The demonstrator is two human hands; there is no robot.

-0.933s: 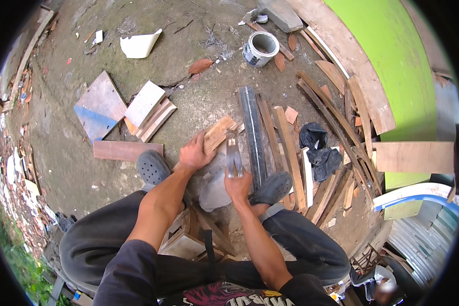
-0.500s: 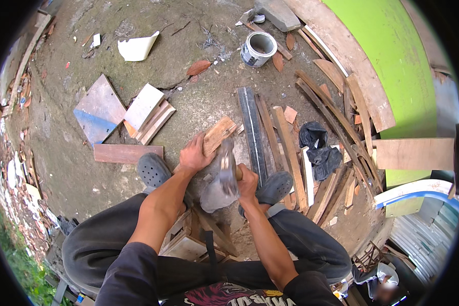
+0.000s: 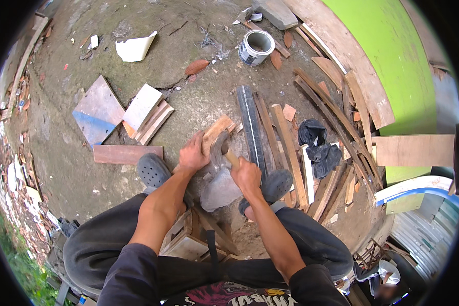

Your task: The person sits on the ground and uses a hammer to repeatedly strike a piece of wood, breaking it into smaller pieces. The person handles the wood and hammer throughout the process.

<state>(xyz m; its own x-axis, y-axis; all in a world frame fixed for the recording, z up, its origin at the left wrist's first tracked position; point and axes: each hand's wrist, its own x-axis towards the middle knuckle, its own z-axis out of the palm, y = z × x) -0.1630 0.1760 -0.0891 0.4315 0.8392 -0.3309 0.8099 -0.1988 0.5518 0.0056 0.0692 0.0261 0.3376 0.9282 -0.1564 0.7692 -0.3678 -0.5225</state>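
My left hand (image 3: 192, 154) is closed round a short wooden block (image 3: 217, 129) and holds it slanted in front of me. In my right hand (image 3: 247, 176) is a hammer (image 3: 231, 157), gripped by its pale wooden handle. The dark curved hammer head is at the block's right edge; whether they touch I cannot tell. Below the hammer and between my feet lies a grey stone (image 3: 219, 190). A dark clog (image 3: 154, 170) is beside my left hand, and another clog (image 3: 277, 185) is beside my right hand.
Long wooden strips (image 3: 288, 153) and a dark striped plank (image 3: 251, 130) lie to the right, near a black plastic bag (image 3: 321, 153). Board offcuts (image 3: 99, 109) rest at the left. A paint can (image 3: 256, 48) stands farther off. Someone crouches (image 3: 385, 275) at lower right.
My right hand has risen slightly, and the hammer head, blurred before, has swung up and left to the block's edge. My left hand still holds the block in nearly the same place.
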